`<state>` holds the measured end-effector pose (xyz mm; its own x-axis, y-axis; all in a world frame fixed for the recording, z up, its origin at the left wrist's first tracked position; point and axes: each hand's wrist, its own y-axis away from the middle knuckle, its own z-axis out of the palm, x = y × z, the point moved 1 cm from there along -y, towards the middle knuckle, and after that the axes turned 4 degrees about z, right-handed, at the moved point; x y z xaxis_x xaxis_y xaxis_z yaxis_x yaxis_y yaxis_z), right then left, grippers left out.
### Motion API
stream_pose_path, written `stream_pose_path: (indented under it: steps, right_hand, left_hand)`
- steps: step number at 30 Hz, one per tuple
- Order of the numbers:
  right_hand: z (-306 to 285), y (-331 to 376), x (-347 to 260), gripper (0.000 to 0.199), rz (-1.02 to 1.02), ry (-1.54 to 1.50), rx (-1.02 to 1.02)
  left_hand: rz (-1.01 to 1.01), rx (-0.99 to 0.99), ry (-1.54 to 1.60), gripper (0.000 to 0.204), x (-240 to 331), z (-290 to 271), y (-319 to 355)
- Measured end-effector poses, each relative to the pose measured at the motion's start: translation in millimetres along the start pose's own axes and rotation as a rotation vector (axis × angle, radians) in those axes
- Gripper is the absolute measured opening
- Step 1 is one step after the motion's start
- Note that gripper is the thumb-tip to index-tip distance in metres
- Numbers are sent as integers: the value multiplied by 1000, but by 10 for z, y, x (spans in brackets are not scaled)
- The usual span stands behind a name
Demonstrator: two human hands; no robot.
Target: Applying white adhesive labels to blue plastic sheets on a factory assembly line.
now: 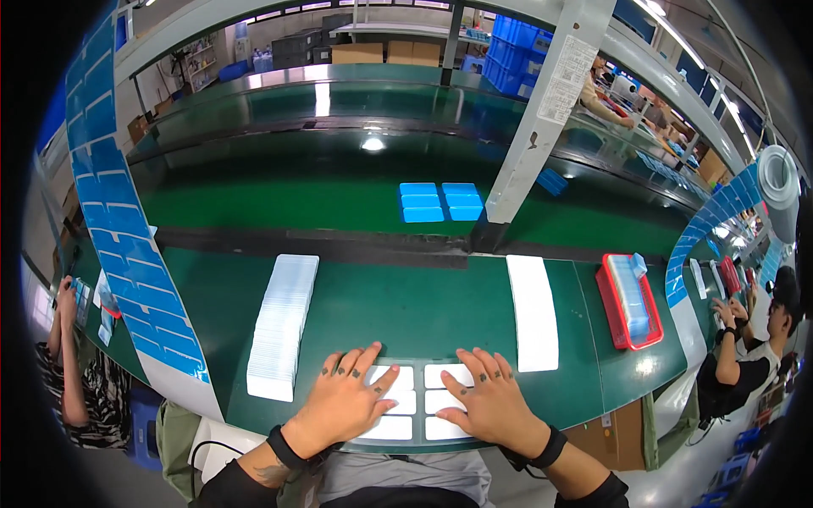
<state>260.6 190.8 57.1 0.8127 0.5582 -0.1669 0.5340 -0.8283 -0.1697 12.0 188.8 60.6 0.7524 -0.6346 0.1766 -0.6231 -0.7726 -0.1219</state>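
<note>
My left hand (349,396) lies palm down with its fingers spread over the left side of a grey flat template (418,398) at the table's near edge. My right hand (495,400) rests the same way on the right side, fingers apart. Several white rectangular cards (392,428) sit in two columns in the template, partly covered by both hands. Left of my left hand is a long fanned stack of white cards (284,330). A smoother white stack (533,313) lies beyond my right hand, to its right.
A red basket (606,296) of bluish cards stands at the right. Blue card sheets (421,203) lie on the green belt (279,199) beyond a dark ledge. Strips of blue labels (127,229) hang at both sides. A metal post (542,118) rises ahead. Co-workers sit left and right.
</note>
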Motion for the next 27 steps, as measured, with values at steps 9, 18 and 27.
stream_pose_path:
  steps: [9, 18, 27]
  right_hand:
    - [-78, 129, -143, 59, 43, 24, -47]
    - [-27, 161, -136, 58, 70, -10, -27]
    - [-125, 315, -179, 60, 78, -221, -72]
  left_hand:
    - [-57, 82, -95, 55, 122, -19, 104]
    - [-54, 14, -5, 63, 206, -10, 141]
    - [-12, 24, 21, 64, 307, -3, 201]
